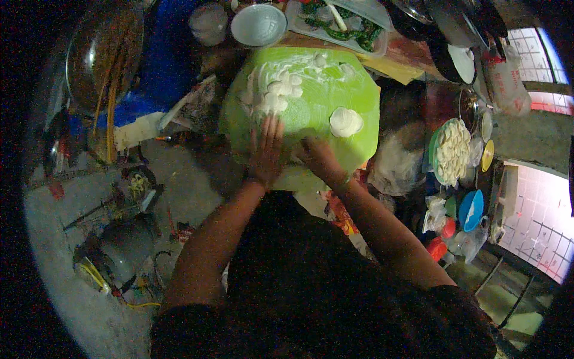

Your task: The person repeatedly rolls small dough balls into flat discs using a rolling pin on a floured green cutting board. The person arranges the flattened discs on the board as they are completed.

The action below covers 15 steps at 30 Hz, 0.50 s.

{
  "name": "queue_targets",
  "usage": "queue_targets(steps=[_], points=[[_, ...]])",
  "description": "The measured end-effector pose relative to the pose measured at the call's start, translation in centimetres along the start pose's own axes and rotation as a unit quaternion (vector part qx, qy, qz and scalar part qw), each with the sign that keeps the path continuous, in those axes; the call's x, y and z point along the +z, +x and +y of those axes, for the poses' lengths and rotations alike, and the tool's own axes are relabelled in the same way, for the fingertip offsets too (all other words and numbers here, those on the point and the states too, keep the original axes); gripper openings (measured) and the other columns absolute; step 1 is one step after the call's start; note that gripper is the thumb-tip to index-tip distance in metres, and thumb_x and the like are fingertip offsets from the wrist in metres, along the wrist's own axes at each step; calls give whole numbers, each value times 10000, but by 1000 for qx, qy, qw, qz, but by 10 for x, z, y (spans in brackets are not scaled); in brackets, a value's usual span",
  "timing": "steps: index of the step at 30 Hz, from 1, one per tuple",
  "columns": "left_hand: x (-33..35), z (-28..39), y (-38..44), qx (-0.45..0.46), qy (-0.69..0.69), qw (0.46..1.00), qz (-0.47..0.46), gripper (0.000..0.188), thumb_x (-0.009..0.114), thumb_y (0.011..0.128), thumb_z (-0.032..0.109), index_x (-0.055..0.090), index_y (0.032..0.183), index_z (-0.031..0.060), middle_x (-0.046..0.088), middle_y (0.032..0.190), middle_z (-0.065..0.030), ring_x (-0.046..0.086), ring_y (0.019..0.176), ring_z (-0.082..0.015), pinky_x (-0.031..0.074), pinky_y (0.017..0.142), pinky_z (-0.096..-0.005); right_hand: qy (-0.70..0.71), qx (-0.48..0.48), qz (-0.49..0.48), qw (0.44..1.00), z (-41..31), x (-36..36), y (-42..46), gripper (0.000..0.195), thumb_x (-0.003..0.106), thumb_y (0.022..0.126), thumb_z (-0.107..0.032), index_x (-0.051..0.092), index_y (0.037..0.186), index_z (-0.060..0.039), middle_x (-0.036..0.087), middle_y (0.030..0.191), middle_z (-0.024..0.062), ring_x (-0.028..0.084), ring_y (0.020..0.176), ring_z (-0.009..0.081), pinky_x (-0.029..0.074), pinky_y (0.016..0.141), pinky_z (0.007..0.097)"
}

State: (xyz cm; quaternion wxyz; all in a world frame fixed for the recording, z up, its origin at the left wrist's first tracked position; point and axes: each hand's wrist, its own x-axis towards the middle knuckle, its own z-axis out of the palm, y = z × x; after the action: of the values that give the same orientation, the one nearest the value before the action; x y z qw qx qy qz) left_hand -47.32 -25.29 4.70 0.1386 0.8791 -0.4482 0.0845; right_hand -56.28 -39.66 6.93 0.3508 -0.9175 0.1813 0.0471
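Note:
A green board point(323, 89), dusted with flour, lies before me. My left hand point(267, 146) is flat with its fingers stretched forward, the fingertips at the near edge of a cluster of small dough pieces point(283, 89). To its right my right hand point(316, 152) is curled over the near part of the board; whether it holds anything is hidden in shadow. A stack of round, flat dough wrappers point(345, 121) lies on the right part of the board, beyond my right hand. Two small dough lumps point(320, 59) are near the far edge.
A pale bowl point(258, 25) and a plastic container of leafy greens point(358, 33) stand beyond the board. Far right are a plate heaped with pale dough pieces point(453, 152) and a blue basin point(471, 211). A large pan point(105, 54) is at upper left.

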Motion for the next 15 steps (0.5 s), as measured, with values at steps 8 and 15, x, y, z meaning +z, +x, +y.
queue_targets(steps=[8, 15], points=[[27, 4, -24, -21, -13, 999, -41, 679, 569, 803, 289, 292, 1375, 47, 240, 1450, -140, 207, 1345, -286, 167, 1087, -463, 16, -1, 58, 998, 21, -7, 5, 140, 578, 786, -158, 605, 800, -20, 594, 741, 166, 566, 696, 368, 454, 609, 445], [32, 0, 59, -58, -107, 992, -16, 658, 489, 857, 332, 220, 1403, 84, 172, 1476, -119, 153, 1369, -247, 120, 1070, -541, -112, -25, -16, 993, 34, 2, 17, 220, 517, 830, -231, 571, 921, -37, 595, 827, 183, 577, 751, 386, 460, 693, 473]])
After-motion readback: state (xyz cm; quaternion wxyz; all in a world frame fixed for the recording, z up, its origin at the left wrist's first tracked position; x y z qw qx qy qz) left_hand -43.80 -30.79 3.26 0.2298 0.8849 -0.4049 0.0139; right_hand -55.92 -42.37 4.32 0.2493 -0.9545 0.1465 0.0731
